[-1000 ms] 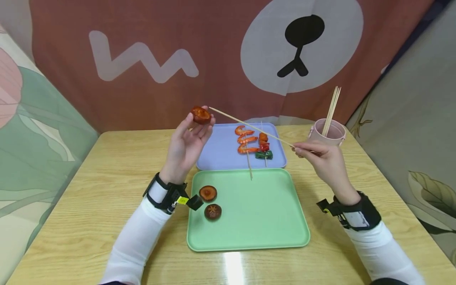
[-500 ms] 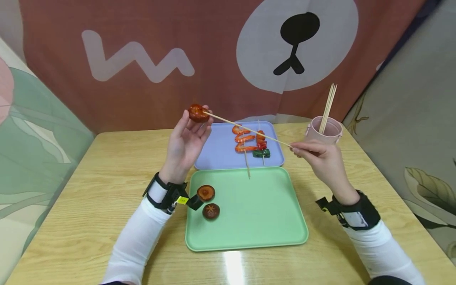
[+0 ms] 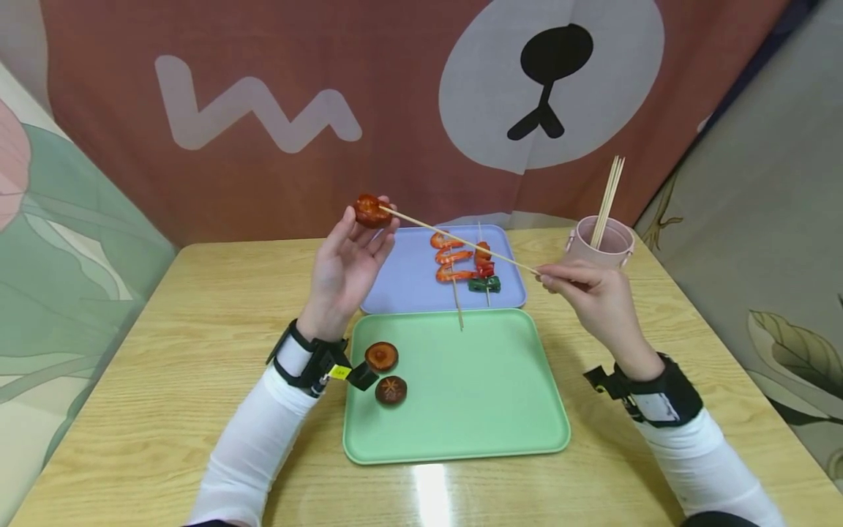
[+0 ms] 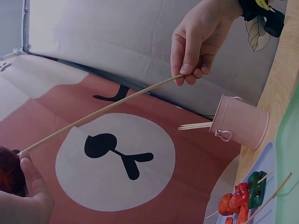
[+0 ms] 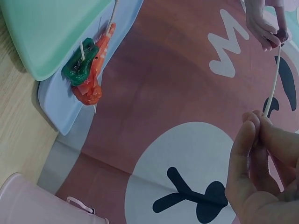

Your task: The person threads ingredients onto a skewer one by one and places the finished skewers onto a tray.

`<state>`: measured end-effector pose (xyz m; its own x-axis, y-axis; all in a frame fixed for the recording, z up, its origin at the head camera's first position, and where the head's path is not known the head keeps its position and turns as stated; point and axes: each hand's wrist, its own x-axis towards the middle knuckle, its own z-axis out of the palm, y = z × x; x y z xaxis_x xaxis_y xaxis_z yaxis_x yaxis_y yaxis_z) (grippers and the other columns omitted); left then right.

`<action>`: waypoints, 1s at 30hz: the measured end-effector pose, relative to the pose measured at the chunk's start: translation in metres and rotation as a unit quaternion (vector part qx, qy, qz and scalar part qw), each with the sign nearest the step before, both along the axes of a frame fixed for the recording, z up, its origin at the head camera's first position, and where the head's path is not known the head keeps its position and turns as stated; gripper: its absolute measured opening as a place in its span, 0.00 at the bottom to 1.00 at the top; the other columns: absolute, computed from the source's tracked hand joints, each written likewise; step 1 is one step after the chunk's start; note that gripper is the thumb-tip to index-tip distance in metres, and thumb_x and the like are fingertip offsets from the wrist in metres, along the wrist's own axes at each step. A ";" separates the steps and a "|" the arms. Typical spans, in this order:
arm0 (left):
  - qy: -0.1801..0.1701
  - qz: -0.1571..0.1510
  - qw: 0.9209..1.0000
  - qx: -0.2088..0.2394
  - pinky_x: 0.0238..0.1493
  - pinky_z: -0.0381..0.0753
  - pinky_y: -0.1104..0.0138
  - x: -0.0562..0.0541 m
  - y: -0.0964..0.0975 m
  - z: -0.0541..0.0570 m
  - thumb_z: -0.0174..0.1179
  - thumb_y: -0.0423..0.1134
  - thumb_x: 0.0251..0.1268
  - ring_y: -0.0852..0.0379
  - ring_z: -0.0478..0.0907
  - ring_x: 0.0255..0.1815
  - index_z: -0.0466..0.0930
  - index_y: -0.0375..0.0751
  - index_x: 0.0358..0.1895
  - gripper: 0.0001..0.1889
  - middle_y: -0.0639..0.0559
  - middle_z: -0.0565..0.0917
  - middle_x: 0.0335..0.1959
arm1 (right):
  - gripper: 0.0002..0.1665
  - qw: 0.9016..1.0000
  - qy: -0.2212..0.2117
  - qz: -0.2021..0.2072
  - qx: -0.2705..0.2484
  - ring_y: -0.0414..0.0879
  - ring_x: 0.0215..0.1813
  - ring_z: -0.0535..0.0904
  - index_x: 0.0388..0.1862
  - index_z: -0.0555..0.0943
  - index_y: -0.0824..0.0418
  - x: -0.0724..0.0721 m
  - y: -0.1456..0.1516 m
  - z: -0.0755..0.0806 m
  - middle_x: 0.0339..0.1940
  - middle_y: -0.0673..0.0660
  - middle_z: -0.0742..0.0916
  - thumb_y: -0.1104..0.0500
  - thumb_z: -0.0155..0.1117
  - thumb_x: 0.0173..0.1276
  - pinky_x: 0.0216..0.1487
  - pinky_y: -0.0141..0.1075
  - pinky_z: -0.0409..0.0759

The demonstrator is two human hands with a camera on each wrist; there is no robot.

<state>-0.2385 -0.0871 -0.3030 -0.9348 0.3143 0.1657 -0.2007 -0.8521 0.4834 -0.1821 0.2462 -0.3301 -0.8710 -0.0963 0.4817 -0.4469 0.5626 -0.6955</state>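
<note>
My left hand (image 3: 344, 274) holds a shiny brown mushroom cap (image 3: 370, 211) between thumb and fingers, raised above the table's far edge. Between the thumb and fingertips of my right hand (image 3: 596, 298) is the end of a thin wooden skewer (image 3: 461, 239). The skewer slants up to the left, and its far tip meets the mushroom; how deep it goes in cannot be seen. In the left wrist view the mushroom (image 4: 10, 171) shows a dark cap with a star-shaped cut. Two more mushrooms (image 3: 381, 356) lie at the left of the green tray (image 3: 474, 395).
Behind the green tray, a blue tray (image 3: 395, 278) carries a shrimp skewer (image 3: 454, 256) and a skewer of red and green pieces (image 3: 484, 271). A pink bucket (image 3: 601, 245) with several upright skewers (image 3: 609, 197) stands just beyond my right hand. A brown curtain hangs behind the table.
The skewer's tip, apart from the mushroom a second ago, now meets it. The mushroom has turned in the left hand, and the right hand has shifted slightly left.
</note>
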 end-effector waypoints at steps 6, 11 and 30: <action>0.001 0.013 1.000 -0.025 0.53 0.77 0.67 0.001 0.002 -0.001 0.54 0.43 0.70 0.47 0.77 0.52 0.65 0.38 0.65 0.23 0.44 0.73 0.61 | 0.10 1.000 0.001 -0.001 0.005 0.29 0.35 0.82 0.42 0.86 0.66 0.001 -0.001 0.002 0.36 0.61 0.87 0.71 0.65 0.61 0.38 0.20 0.79; 0.014 0.027 0.998 -0.050 0.53 0.78 0.68 0.001 0.002 -0.001 0.58 0.43 0.67 0.47 0.75 0.54 0.62 0.40 0.68 0.29 0.46 0.71 0.62 | 0.11 1.000 -0.001 -0.004 0.005 0.28 0.35 0.81 0.42 0.86 0.65 0.002 -0.002 0.004 0.36 0.60 0.88 0.70 0.65 0.61 0.37 0.19 0.79; 0.052 0.107 0.983 -0.141 0.47 0.83 0.67 0.000 0.006 -0.002 0.67 0.42 0.55 0.52 0.85 0.40 0.78 0.36 0.54 0.23 0.45 0.80 0.53 | 0.10 1.000 -0.001 -0.007 0.000 0.28 0.34 0.81 0.41 0.86 0.66 0.002 -0.003 0.001 0.36 0.61 0.88 0.70 0.65 0.61 0.36 0.18 0.78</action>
<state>-0.2382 -0.0813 -0.3046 -0.9672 0.1595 0.1977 0.0307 -0.6993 0.7142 -0.1799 0.2428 -0.3293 -0.8735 -0.0838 0.4796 -0.4369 0.5696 -0.6962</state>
